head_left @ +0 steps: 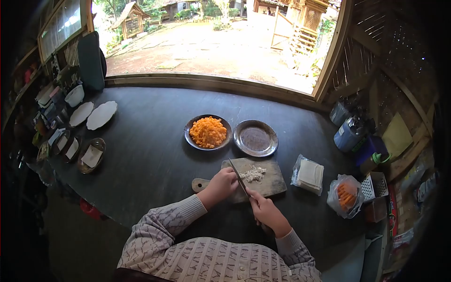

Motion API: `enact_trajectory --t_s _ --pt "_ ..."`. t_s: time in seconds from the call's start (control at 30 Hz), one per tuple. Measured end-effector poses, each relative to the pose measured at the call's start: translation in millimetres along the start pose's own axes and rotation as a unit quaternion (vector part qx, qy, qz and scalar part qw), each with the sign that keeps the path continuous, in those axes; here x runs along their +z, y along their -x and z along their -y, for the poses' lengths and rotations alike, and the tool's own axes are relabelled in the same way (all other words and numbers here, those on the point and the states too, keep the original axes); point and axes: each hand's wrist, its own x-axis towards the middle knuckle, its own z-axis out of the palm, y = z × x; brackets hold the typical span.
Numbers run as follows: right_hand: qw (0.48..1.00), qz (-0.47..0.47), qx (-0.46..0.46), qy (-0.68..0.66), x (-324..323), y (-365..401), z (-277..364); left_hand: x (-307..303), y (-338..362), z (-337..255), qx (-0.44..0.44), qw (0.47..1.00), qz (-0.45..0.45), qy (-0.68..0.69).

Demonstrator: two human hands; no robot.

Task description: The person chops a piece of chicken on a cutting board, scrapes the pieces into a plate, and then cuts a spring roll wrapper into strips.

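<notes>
Seen from the head camera, a person works at a dark table, right hand closed around the handle of a knife, left hand curled beside the blade; whether it grips anything cannot be told. Pale shreds lie at the blade's 3 o'clock on a wooden board, a dark plate at the board's 12 o'clock. Clean chopping likely calls for tucked fingertips, a steady board and short, even strokes through gathered shreds.

No writing can be made out; the print on the red packaging is too small.
</notes>
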Motion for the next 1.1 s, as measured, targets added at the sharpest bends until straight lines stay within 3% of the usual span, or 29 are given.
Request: enact_trajectory --t_s 0.23,0.47,0.63,1.1 --pt "0.99 0.063 -0.012 0.124 -15.3 28.7 6.1 2.0 1.6 -0.9 -0.011 1.0 -0.005 -0.005" --pt "0.993 0.09 0.038 0.069 -31.2 30.5 5.3 -2.0 0.2 -1.0 -0.01 1.0 0.012 -0.011" --pt "0.999 0.041 -0.005 0.029 -23.1 26.3 5.2 -2.8 0.8 -0.7 0.002 1.0 0.004 0.006" --pt "0.998 0.046 -0.001 0.032 -22.7 26.1 3.6 -4.9 0.7 -5.6 -0.01 1.0 0.002 0.023"
